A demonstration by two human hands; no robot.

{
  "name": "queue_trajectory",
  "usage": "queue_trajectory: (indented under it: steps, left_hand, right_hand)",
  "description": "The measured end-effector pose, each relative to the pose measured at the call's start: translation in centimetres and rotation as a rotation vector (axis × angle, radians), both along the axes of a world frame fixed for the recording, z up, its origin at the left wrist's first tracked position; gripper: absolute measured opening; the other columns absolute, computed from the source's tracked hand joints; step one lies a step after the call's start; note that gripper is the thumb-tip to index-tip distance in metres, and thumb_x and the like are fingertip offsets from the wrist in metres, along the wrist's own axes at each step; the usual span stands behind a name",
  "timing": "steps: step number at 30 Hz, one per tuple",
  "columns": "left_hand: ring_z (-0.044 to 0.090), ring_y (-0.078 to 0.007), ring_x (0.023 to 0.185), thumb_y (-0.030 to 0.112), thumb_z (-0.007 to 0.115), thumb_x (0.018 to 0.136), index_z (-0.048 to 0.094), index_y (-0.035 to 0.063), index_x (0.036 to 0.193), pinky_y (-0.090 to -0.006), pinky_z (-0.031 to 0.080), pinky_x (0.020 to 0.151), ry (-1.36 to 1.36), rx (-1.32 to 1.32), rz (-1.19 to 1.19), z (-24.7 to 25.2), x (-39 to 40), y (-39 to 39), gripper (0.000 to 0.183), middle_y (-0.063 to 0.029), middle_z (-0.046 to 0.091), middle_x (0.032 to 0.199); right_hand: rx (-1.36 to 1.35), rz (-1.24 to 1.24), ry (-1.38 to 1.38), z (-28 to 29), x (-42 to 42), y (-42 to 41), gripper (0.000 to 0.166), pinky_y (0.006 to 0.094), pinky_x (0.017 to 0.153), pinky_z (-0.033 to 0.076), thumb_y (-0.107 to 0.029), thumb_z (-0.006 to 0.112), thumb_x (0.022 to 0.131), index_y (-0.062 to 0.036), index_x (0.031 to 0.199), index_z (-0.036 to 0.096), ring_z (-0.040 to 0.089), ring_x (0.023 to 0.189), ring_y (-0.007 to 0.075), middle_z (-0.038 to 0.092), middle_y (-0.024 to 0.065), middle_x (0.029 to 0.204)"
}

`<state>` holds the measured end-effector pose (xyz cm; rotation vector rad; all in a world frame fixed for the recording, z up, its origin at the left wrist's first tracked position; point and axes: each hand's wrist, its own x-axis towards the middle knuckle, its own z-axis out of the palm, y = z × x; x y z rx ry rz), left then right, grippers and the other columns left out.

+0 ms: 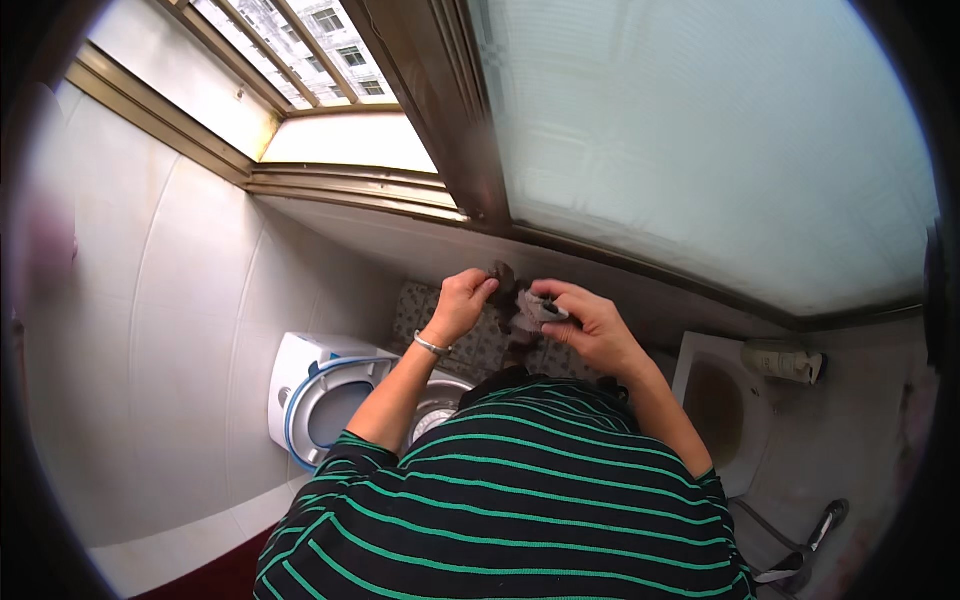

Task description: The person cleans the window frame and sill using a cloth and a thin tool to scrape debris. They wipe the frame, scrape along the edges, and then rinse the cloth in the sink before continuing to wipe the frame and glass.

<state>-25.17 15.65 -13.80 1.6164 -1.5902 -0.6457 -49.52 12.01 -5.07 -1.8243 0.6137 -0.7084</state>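
Observation:
My left hand (461,300), with a silver bangle (432,343) at its wrist, pinches a dark brown piece of cloth (502,280) between thumb and fingers. Close by on the right, my right hand (589,319) grips a pale grey cloth (531,309) with a dark patch, perhaps a sock. Both cloths are partly blurred, and I cannot tell whether they are joined. The hands are raised in front of my body, over the patterned tile floor (420,307).
A white, blue-rimmed washing machine (307,375) stands at left beside a metal tub (450,390). On the right are a white basin (690,360), a bottle (780,361) and a shower head or tap (829,521). A frosted window (705,150) and its metal frame (480,180) rise ahead.

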Motion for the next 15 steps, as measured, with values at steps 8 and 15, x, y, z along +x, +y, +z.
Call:
queue_trajectory:
  steps: [8, 15]
  left_hand:
    - [0.052, -0.01, 0.06, 0.009, 0.069, 0.085, 0.067, 0.0041, 0.084, -0.0243, 0.041, 0.054, 0.022, -0.348, -0.052, 10.4, -6.0, 0.4, 0.005, -0.0035, 0.057, 0.071]
    - [0.047, -0.0173, 0.119, 0.041, 0.05, 0.097, 0.048, 0.0003, 0.128, -0.0299, 0.037, 0.102, 0.603, -0.498, -0.024, 16.3, 3.6, -8.6, 0.051, -0.0088, 0.052, 0.128]
  right_hand:
    - [0.075, 0.02, 0.052, -2.1, -5.6, 3.3, 0.016, 0.0301, 0.072, 0.046, -0.006, 0.069, 0.079, 0.0005, 0.092, 0.061, 0.058, 0.078, 0.0238, 0.059, 0.011, 0.092]
    - [0.205, -0.13, -0.006, -1.8, -8.3, 4.9, 0.015, 0.0274, 0.071, 0.044, -0.007, 0.069, 0.081, 0.0016, 0.091, 0.062, 0.055, 0.076, 0.0165, 0.059, 0.0074, 0.083]
